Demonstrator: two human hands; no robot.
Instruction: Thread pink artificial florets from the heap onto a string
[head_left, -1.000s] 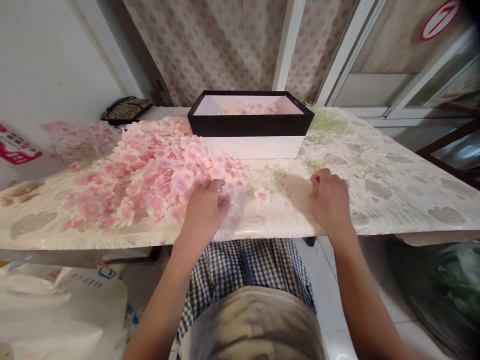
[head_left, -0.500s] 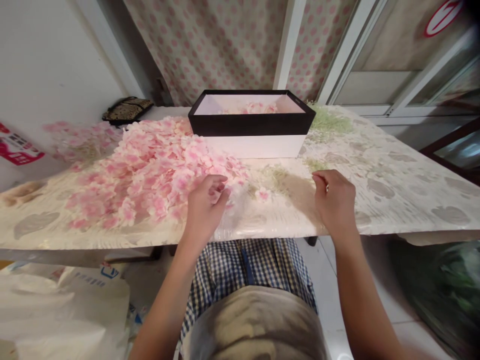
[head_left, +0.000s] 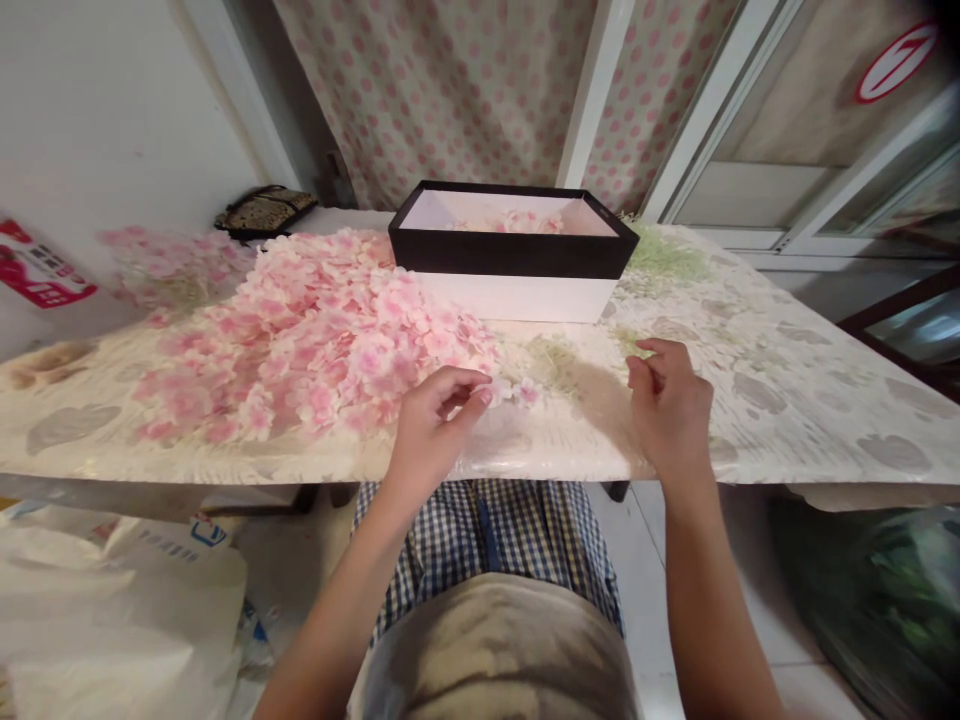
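Note:
My left hand (head_left: 442,415) is pinched at its fingertips on a pale pink artificial flower (head_left: 498,390), just above the table near its front edge. Another small pink blossom (head_left: 527,391) is right beside that flower. To the left of the hand spreads a large heap of pink artificial flowers (head_left: 315,340). On the right, my right hand (head_left: 671,405) hovers over the table with thumb and index finger curled together; whatever is between them, if anything, is too small to make out. Thin green stems (head_left: 555,360) lie between the two hands.
A white box with a black rim (head_left: 517,298) stands behind the heap, pink flowers inside. Green stems (head_left: 667,255) lie to its right. A dark patterned pouch (head_left: 266,212) is at the back left. White bags (head_left: 112,610) are below the table on the left.
My left hand has moved right, away from the heap, and a pale pink flower now shows at its fingertips. My right hand has stayed almost in place.

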